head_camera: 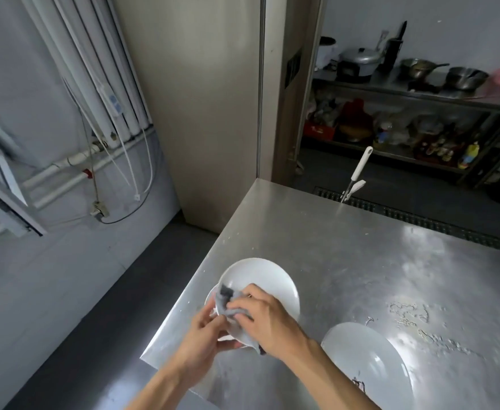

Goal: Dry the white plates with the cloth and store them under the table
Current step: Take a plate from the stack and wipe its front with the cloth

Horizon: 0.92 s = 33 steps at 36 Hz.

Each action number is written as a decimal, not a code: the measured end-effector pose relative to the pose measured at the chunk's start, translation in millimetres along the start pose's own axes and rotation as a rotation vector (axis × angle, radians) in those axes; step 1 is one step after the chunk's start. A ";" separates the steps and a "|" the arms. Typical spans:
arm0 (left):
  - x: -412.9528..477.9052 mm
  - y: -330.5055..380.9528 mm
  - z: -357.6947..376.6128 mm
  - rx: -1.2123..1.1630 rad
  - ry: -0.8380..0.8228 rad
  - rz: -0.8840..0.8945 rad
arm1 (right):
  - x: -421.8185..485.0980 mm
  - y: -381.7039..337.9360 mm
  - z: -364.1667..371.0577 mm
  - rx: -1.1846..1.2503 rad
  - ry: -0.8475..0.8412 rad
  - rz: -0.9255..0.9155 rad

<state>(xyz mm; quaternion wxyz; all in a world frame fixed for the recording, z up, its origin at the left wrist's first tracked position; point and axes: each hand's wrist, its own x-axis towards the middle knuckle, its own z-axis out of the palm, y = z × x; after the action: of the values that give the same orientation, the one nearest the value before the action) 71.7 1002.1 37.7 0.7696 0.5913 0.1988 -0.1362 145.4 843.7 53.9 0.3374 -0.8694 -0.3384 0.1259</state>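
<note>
A white plate [268, 284] is held tilted above the near left corner of the steel table [361, 255]. My left hand [203, 338] grips its near rim from below. My right hand [268, 318] presses a crumpled grey cloth [228, 304] against the plate's inner face, fingers curled round the cloth. The rim of another white plate [210, 298] shows just behind and under the held one, mostly hidden. A third white plate [367, 365] lies flat on the table at the near right.
Water drops [414, 318] spot the table right of the plates. A white-handled tool [356, 176] stands at the table's far edge. Beyond are a floor drain grate [420, 220] and steel shelves [420, 93] with pots. A dark floor [101, 327] lies left of the table.
</note>
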 end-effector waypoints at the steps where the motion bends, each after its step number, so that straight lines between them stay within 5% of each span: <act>1: -0.5 1.1 -2.0 -0.013 0.020 0.004 | -4.5 1.4 -0.2 0.000 -0.012 -0.009; 14: -22.8 5.4 0.4 -0.004 -0.011 0.017 | -19.7 28.2 -47.4 -0.310 0.253 0.139; 20: -15.0 9.5 -3.2 -0.122 0.096 0.054 | -24.5 21.8 -44.1 -0.143 0.007 0.066; 25: -15.7 13.4 -1.1 -0.179 0.137 0.098 | -16.5 23.8 -55.4 -0.159 0.389 0.142; 30: -15.2 24.3 1.3 -0.234 0.159 0.176 | -24.0 6.9 -44.9 -0.096 0.130 0.023; 33: -15.5 25.4 5.7 -0.268 0.174 0.197 | -19.6 12.3 -46.3 -0.052 0.269 0.119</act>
<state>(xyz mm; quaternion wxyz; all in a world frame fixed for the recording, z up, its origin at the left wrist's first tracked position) 70.1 1002.9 68.0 0.8310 0.5096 0.2221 0.0189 157.9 800.5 79.8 0.3488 -0.9054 -0.2411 0.0192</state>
